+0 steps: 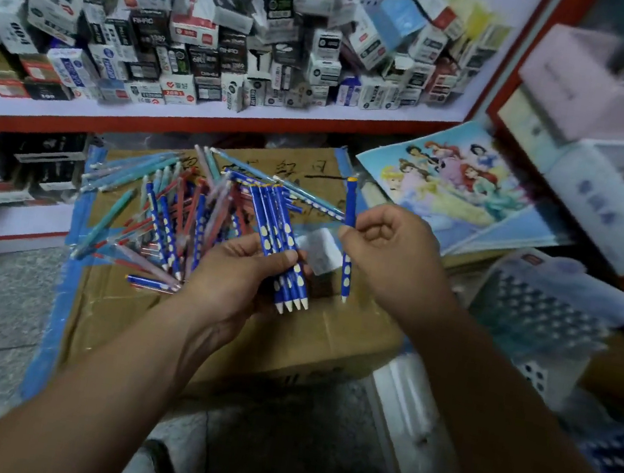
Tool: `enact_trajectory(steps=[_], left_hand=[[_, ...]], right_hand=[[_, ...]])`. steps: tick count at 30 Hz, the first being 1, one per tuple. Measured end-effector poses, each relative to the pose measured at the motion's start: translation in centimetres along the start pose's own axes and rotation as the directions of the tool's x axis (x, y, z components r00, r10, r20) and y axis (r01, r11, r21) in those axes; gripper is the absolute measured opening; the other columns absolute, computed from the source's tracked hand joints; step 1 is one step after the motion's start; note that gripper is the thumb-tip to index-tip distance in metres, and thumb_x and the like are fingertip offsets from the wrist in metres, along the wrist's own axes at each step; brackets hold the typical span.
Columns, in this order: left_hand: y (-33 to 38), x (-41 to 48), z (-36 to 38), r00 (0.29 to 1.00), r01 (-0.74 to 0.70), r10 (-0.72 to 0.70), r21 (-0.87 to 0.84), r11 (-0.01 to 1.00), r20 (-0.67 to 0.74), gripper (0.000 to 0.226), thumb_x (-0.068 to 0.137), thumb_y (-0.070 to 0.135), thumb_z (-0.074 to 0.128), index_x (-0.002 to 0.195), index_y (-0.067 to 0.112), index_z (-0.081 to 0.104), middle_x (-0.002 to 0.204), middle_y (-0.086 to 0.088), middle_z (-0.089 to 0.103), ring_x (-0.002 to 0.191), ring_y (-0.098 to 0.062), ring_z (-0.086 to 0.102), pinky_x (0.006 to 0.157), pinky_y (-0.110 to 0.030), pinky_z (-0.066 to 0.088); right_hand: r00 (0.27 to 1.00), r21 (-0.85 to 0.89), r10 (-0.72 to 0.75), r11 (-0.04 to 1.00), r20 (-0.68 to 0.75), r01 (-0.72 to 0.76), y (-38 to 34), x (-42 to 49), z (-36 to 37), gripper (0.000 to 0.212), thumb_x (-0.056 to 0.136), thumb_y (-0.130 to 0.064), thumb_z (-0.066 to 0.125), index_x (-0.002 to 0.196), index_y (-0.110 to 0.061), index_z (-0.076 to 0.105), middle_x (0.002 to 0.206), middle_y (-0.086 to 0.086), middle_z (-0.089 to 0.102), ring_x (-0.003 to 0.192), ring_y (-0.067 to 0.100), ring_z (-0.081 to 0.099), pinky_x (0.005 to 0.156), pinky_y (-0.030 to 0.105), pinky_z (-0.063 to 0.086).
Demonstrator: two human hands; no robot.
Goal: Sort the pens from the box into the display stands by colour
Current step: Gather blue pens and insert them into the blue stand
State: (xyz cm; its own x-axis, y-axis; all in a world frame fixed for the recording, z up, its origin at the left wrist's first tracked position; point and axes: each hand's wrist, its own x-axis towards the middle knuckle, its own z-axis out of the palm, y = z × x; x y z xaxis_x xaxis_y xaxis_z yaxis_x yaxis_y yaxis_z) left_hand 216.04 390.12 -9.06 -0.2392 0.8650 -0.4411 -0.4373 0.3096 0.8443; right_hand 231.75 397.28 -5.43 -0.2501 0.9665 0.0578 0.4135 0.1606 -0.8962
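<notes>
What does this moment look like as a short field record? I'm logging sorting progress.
left hand: grips bundle of blue pens, tips down
right hand: pinches single blue pen, upright
loose pile: blue, red, teal and pink pens on cardboard box
shelf: small boxes stacked
display stands: not identifiable

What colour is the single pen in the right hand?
Blue with pale dots, white tip; head view.
</notes>
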Motion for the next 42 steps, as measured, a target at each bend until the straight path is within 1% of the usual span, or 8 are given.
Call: enact_trajectory(steps=[6,11,15,19,23,30,37,42], left_hand=[[-3.0,-3.8,6.4,0.989,-0.035,0.034,0.007,0.999,0.146,0.018,0.087,-0.006,0.061,0.103,-0.003,0.068,0.091,-0.014,0.074,0.076,-0.022,0.072,0.061,-0.031,0.06],[-4.9,-8.3,12.9,0.97,-0.048,0.061,-0.06,0.997,0.237,0.02,0.08,0.002,0.065,0.1,0.001,0.068,0.09,-0.014,0.074,0.08,-0.024,0.07,0.076,-0.041,0.058],[-7.1,-11.1,18.7,0.96,-0.07,0.071,-0.015,0.997,0.272,0.018,0.086,-0.001,0.063,0.104,0.002,0.068,0.09,-0.01,0.075,0.082,-0.02,0.071,0.073,-0.033,0.061],[-9.9,-12.7,23.5,0.966,-0.061,0.046,0.051,0.997,0.254,0.014,0.091,-0.004,0.062,0.1,0.004,0.07,0.088,-0.007,0.077,0.08,-0.017,0.073,0.074,-0.037,0.061],[-13.4,-13.7,25.3,0.968,0.035,-0.072,0.154,0.987,0.242,0.015,0.092,-0.002,0.063,0.105,-0.001,0.071,0.099,-0.018,0.075,0.09,-0.028,0.071,0.084,-0.048,0.059],[-16.0,-14.6,24.8,0.946,0.08,-0.172,0.316,0.945,0.274,0.014,0.088,-0.005,0.066,0.098,0.002,0.073,0.089,-0.014,0.076,0.082,-0.024,0.071,0.085,-0.048,0.058],[-15.7,-14.0,24.7,0.949,0.066,-0.169,0.358,0.931,0.266,0.023,0.089,-0.003,0.067,0.111,0.0,0.071,0.1,-0.017,0.075,0.096,-0.03,0.072,0.088,-0.05,0.058],[-15.8,-14.1,24.9,0.941,0.074,-0.176,0.332,0.941,0.29,0.019,0.088,-0.004,0.066,0.106,0.0,0.072,0.097,-0.017,0.075,0.086,-0.026,0.072,0.085,-0.046,0.06]], right_hand=[[0.999,-0.153,-0.04,0.988,-0.031,0.035,2.9,-7.7,-9.9,0.025,0.091,-0.013,0.068,0.077,-0.029,0.053,0.057,-0.009,0.048,0.05,0.005,0.048,0.058,0.027,0.041],[0.922,-0.19,0.103,0.964,-0.373,-0.184,6.9,-18.2,-19.2,0.009,0.092,-0.027,0.07,0.086,-0.032,0.067,0.068,-0.014,0.065,0.065,-0.006,0.061,0.061,0.01,0.044],[0.818,-0.155,0.242,0.916,-0.521,-0.369,11.0,-24.2,-23.7,0.019,0.092,-0.035,0.065,0.087,-0.016,0.065,0.074,0.001,0.069,0.071,0.02,0.068,0.069,0.043,0.054],[0.755,-0.09,0.227,0.931,-0.615,-0.353,11.9,-26.8,-25.1,0.015,0.093,-0.018,0.067,0.097,-0.032,0.065,0.082,-0.016,0.07,0.072,-0.002,0.067,0.062,0.02,0.053],[0.714,-0.031,0.247,0.936,-0.655,-0.352,12.5,-26.9,-25.8,0.028,0.096,-0.02,0.064,0.083,-0.043,0.055,0.08,-0.014,0.067,0.068,0.009,0.065,0.065,0.033,0.052],[0.727,-0.126,0.217,0.914,-0.651,-0.386,14.7,-25.2,-26.7,0.007,0.099,-0.023,0.06,0.098,-0.02,0.066,0.085,-0.009,0.064,0.074,-0.004,0.055,0.064,0.011,0.037],[0.739,-0.205,0.223,0.874,-0.636,-0.44,17.1,-23.6,-26.5,0.018,0.098,-0.024,0.062,0.106,-0.01,0.069,0.086,0.002,0.068,0.071,0.013,0.06,0.063,0.023,0.038],[0.758,-0.216,0.266,0.856,-0.596,-0.47,18.0,-23.3,-26.3,0.015,0.098,-0.024,0.061,0.098,-0.011,0.068,0.078,-0.002,0.061,0.068,0.015,0.058,0.06,0.024,0.038]])
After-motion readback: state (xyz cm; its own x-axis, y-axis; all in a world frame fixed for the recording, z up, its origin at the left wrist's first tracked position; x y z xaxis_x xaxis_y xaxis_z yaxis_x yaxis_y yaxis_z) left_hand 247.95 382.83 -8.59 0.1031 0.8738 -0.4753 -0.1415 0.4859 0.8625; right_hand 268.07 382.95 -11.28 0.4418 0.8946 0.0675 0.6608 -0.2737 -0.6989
